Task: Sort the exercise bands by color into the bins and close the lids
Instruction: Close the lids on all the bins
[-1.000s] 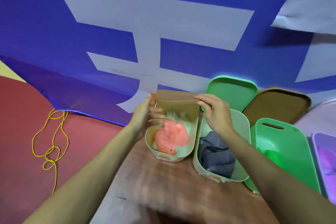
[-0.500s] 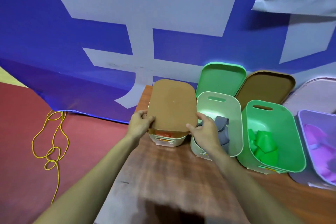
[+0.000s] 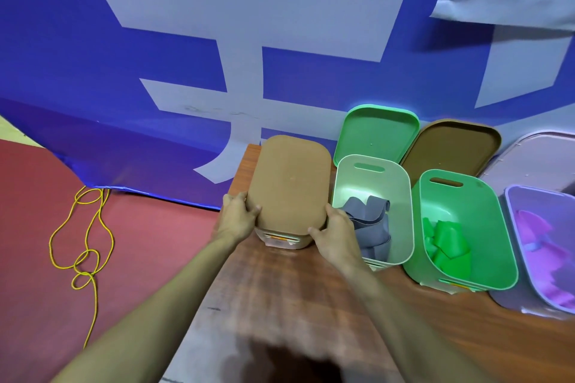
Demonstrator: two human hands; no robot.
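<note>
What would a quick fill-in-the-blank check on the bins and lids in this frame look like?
1. The left hand and right hand grip the ____ lid on the leftmost bin.
2. The pale green bin holds ____ bands.
3. Counting the green bin and purple bin, ____ bins stand open.
Missing words: brown; grey; three.

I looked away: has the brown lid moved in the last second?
Yes. The brown lid swung down from tilted up to flat over its bin, beside the pale green bin.
</note>
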